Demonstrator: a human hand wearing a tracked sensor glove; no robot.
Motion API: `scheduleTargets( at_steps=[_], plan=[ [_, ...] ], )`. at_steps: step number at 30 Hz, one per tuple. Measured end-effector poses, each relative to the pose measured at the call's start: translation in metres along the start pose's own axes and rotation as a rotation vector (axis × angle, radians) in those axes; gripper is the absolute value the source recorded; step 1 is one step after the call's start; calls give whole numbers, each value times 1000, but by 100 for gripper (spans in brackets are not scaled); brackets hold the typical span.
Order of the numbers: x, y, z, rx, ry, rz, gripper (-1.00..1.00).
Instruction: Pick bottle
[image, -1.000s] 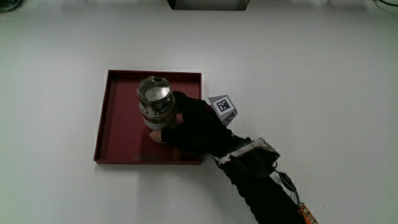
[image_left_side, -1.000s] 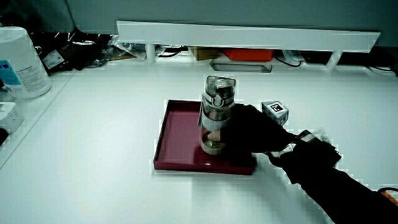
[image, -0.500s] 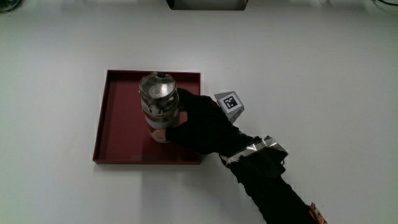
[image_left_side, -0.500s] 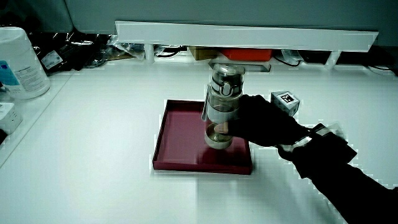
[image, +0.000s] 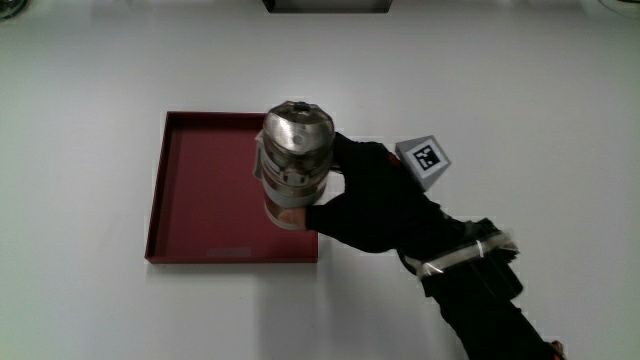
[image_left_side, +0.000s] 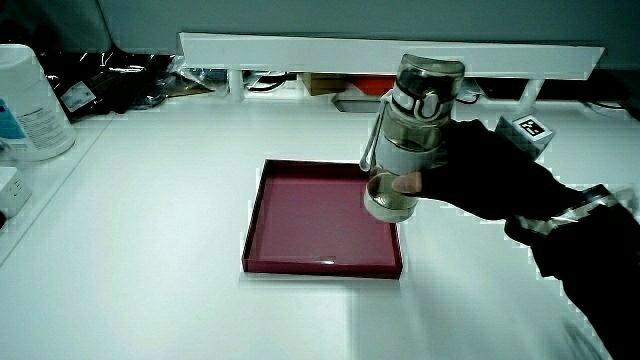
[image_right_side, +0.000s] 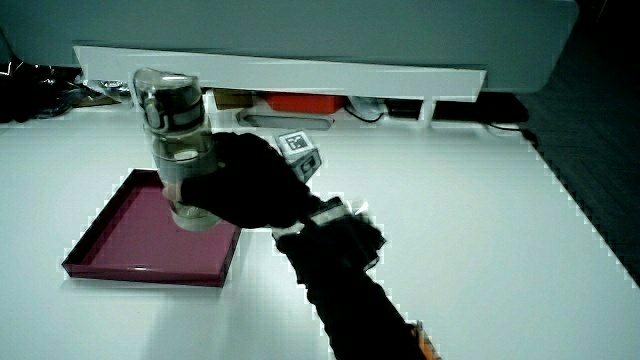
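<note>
My hand (image: 375, 200) is wrapped around the bottle (image: 293, 163), which has just come up off the red tray (image: 200, 200) and now hangs clear above its edge. The pick looks done to me; I only need a steady grip.

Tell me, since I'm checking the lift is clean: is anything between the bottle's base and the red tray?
Nothing. In a side view the bottle, held in the hand, hangs clear above the red tray; only air lies between them.
</note>
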Motion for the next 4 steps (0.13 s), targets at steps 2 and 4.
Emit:
scheduleTargets(
  at_steps=[2,4],
  plan=[
    [-4,-7,6,6,-19,-2,100],
    [-9,-14,10,4,-58,20,100]
  ],
)
